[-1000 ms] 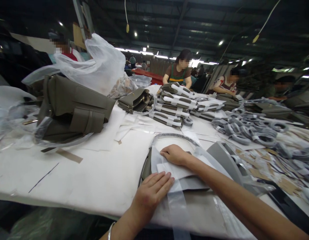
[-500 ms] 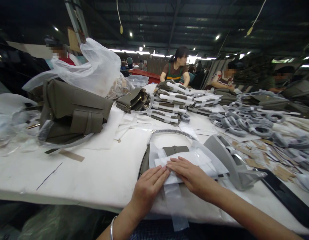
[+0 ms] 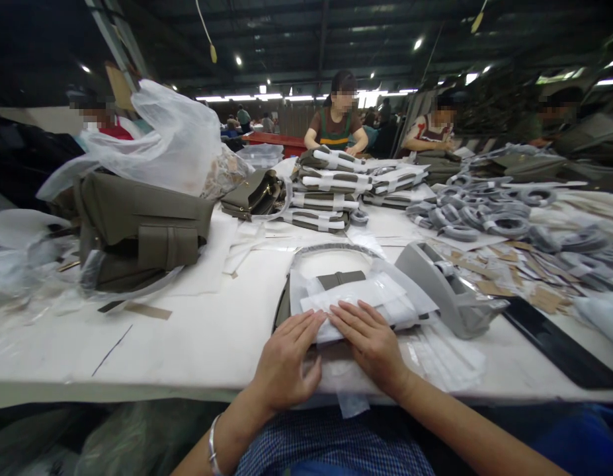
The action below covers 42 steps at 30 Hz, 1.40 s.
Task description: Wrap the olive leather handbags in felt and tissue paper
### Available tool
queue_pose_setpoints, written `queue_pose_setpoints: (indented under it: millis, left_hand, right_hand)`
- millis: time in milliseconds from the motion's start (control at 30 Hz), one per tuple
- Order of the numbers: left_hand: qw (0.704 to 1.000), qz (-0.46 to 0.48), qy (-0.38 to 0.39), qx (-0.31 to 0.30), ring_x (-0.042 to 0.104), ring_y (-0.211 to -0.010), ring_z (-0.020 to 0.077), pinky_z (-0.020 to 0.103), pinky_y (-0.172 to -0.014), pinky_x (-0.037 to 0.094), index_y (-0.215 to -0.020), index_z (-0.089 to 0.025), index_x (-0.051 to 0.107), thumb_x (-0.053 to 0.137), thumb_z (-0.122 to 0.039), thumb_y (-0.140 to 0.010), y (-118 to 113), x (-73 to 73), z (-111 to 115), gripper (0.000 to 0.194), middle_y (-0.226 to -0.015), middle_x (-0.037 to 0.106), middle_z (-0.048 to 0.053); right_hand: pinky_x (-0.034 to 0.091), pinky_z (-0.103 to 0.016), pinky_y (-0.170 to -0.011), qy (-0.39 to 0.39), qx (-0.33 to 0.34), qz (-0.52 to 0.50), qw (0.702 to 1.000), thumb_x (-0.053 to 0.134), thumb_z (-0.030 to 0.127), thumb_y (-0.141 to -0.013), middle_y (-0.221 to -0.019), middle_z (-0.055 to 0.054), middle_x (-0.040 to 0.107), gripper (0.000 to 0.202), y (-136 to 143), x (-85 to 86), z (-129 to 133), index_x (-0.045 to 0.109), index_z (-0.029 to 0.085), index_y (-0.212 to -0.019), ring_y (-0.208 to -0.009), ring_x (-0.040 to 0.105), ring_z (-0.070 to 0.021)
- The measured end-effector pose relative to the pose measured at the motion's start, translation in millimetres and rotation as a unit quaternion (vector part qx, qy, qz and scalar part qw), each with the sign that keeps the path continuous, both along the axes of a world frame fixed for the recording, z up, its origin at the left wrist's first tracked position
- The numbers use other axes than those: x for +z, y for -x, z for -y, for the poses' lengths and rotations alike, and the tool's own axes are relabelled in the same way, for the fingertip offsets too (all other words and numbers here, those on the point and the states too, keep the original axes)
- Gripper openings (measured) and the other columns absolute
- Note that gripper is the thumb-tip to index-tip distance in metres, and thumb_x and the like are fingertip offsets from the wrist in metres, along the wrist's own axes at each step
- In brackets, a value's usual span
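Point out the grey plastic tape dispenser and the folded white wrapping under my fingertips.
Grey plastic tape dispenser (image 3: 434, 284): head view, side wall.
Folded white wrapping (image 3: 383, 293): head view, upper face.

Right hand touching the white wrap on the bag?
Touching. The head view shows the right hand with its fingers laid across the near part of the white wrap, no gap visible.

Olive bag (image 3: 342, 279) mostly hidden beneath white wrapping (image 3: 385, 296)
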State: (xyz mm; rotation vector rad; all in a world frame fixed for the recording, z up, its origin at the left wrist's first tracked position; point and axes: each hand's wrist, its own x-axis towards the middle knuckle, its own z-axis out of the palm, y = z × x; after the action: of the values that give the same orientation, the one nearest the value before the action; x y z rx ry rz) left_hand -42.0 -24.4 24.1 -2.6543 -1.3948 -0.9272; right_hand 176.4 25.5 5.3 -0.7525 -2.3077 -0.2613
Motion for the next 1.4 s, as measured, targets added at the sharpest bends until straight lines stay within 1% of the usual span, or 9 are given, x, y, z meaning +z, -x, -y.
queue_pose_setpoints:
  millis: [100,200,300,467,633,733,900,1200,1400]
  left_hand:
    - [0.999,0.015,-0.017,0.037,0.057,-0.127,0.0254,0.046,-0.106,0.051,-0.142,-0.017,0.047,0.064,-0.03,-0.088,-5.7,2.6,0.9,0.058,-0.139,0.06,0.009]
    - [0.993,0.006,-0.097,0.066,0.063,-0.12,0.0231,0.044,-0.099,0.055,-0.135,-0.021,0.055,0.054,-0.02,-0.096,-10.4,-10.5,-4.8,0.039,-0.132,0.066,0.006]
    - [0.988,0.005,-0.137,0.069,0.063,-0.12,0.0225,0.042,-0.097,0.056,-0.135,-0.022,0.056,0.05,-0.016,-0.098,-10.6,-23.3,-9.2,0.038,-0.132,0.066,0.005]
    - [0.99,0.006,-0.123,0.065,0.06,-0.123,0.0223,0.042,-0.099,0.055,-0.14,-0.023,0.052,0.052,-0.016,-0.097,-8.7,-25.9,-8.1,0.043,-0.135,0.064,0.004]
    - [0.988,0.011,-0.135,0.069,0.063,-0.12,0.0225,0.042,-0.096,0.056,-0.138,-0.024,0.053,0.052,-0.014,-0.096,-10.0,-23.5,-7.9,0.043,-0.132,0.066,0.004]
    - [0.988,0.006,-0.138,0.071,0.063,-0.12,0.0228,0.042,-0.096,0.056,-0.138,-0.024,0.054,0.053,-0.014,-0.096,-10.7,-23.8,-8.4,0.043,-0.132,0.066,0.004]
    - [0.986,0.003,-0.146,0.078,0.064,-0.119,0.0228,0.041,-0.095,0.057,-0.135,-0.023,0.056,0.054,-0.014,-0.095,-12.7,-23.3,-8.3,0.041,-0.131,0.067,0.004]
    - [0.984,-0.011,-0.155,0.083,0.065,-0.117,0.0225,0.041,-0.092,0.058,-0.134,-0.023,0.057,0.055,-0.011,-0.094,-12.8,-23.2,-10.3,0.042,-0.129,0.068,0.004]
    - [0.986,-0.028,-0.147,0.074,0.062,-0.121,0.0238,0.042,-0.095,0.056,-0.137,-0.022,0.055,0.052,-0.01,-0.095,-12.6,-25.5,-9.2,0.043,-0.132,0.066,0.005]
  right_hand:
    - [0.04,-0.047,-0.112,-0.003,-0.007,-0.006,1.0,0.043,0.008,-0.098,-0.137,-0.005,0.062,0.043,1.1,-2.1,-1.2,0.056,0.021,-0.138,-0.132,0.052,-0.0215]
    - [0.038,-0.047,-0.115,0.016,0.005,0.005,1.0,0.044,0.008,-0.098,-0.14,-0.006,0.06,0.045,-4.1,3.5,1.1,0.053,0.02,-0.14,-0.135,0.05,-0.0212]
    - [0.036,-0.048,-0.118,0.051,0.039,0.031,0.997,0.048,0.011,-0.097,-0.146,-0.008,0.053,0.048,-21.2,11.8,16.2,0.047,0.017,-0.144,-0.141,0.041,-0.0219]
    - [0.035,-0.05,-0.119,0.119,0.123,0.143,0.975,0.06,0.043,-0.094,-0.152,-0.013,0.045,0.069,-53.0,5.5,55.4,0.037,0.013,-0.151,-0.146,0.033,-0.0271]
    - [0.048,-0.048,-0.109,0.084,0.099,0.102,0.986,0.044,0.008,-0.095,-0.139,-0.012,0.059,0.047,-46.7,-23.3,61.1,0.051,0.015,-0.141,-0.136,0.049,-0.0241]
    - [0.055,-0.046,-0.102,0.046,0.115,0.026,0.992,0.043,0.009,-0.097,-0.121,-0.012,0.071,0.035,-34.0,-27.2,57.2,0.063,0.014,-0.125,-0.119,0.064,-0.0225]
    - [0.059,-0.036,-0.095,0.033,0.121,-0.039,0.991,0.04,0.013,-0.1,-0.104,-0.008,0.077,0.03,-17.3,-15.3,73.1,0.068,0.015,-0.111,-0.1,0.073,-0.0179]
    - [0.06,-0.029,-0.091,0.033,0.11,-0.066,0.991,0.035,0.012,-0.101,-0.098,-0.007,0.078,0.034,-8.3,-3.2,106.5,0.069,0.014,-0.103,-0.091,0.075,-0.0162]
    - [0.06,-0.027,-0.089,0.054,0.106,-0.078,0.99,0.04,0.013,-0.1,-0.095,-0.006,0.078,0.03,-10.1,30.6,99.8,0.07,0.014,-0.103,-0.088,0.075,-0.0147]
